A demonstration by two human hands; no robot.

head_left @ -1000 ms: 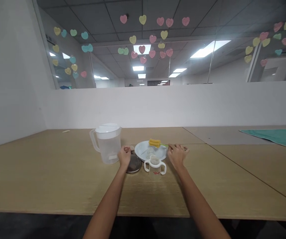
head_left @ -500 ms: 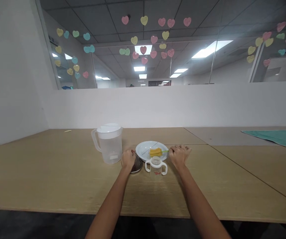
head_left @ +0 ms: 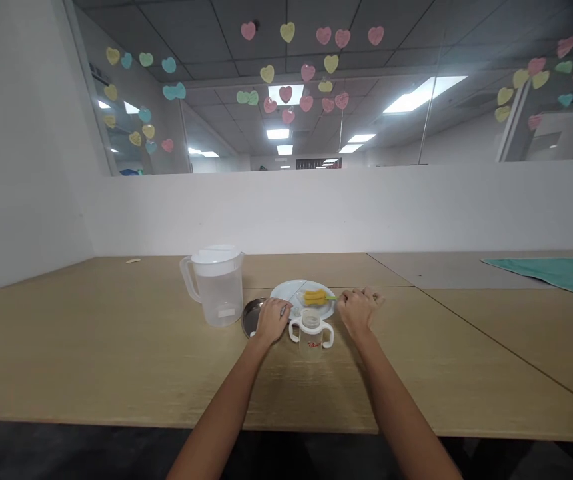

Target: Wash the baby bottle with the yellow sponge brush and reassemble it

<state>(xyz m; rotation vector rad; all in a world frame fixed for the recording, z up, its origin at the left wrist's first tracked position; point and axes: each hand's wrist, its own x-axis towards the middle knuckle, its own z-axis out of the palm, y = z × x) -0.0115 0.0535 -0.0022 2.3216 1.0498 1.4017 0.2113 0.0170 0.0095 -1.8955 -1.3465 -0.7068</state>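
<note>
My right hand (head_left: 358,311) is closed round the green handle of a yellow sponge brush (head_left: 315,297). Its sponge head is over the white plate (head_left: 281,288). My left hand (head_left: 272,320) is at the plate's near left edge, fingers curled together; a small greyish thing shows at the fingertips, too small to name. Behind that wrist, a round metal bowl (head_left: 249,319) is partly hidden. Between my hands a clear baby bottle (head_left: 311,333) with two white handles stands upright without a lid, in front of the plate.
A clear plastic pitcher (head_left: 221,293) with a white lid stands left of the bowl, with liquid inside. A green cloth (head_left: 556,273) lies at the far right of the wooden table (head_left: 116,347). The white wall (head_left: 286,213) rises behind the table.
My left hand has moved right from the metal bowl to the plate's edge, uncovering more of the bowl. The sponge has shifted slightly on the plate; my right hand barely moved.
</note>
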